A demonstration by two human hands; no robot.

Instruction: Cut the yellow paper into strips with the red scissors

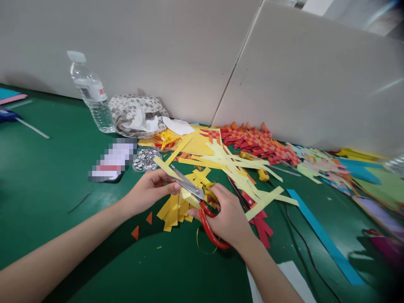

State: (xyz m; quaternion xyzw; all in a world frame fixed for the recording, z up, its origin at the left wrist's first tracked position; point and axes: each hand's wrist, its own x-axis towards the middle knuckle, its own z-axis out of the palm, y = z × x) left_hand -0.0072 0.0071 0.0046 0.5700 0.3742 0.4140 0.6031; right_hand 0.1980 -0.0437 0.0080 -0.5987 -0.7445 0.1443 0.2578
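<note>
My left hand (150, 189) pinches a pale yellow paper strip (166, 167) that slants up to the left. My right hand (227, 216) grips red-handled scissors (205, 210), whose steel blades (187, 184) cross the strip close to my left fingertips. Under both hands lies a heap of darker yellow cut pieces (175, 212). Several longer pale yellow strips (235, 168) are scattered just beyond on the green table (47, 185).
A water bottle (91, 94) stands at the back left beside a patterned cloth pouch (135, 113). A dish of googly eyes (145, 159), woven red-orange paper fish (259, 141), a blue strip (325, 240) and a black cable (299, 244) lie around. Grey boards wall the back.
</note>
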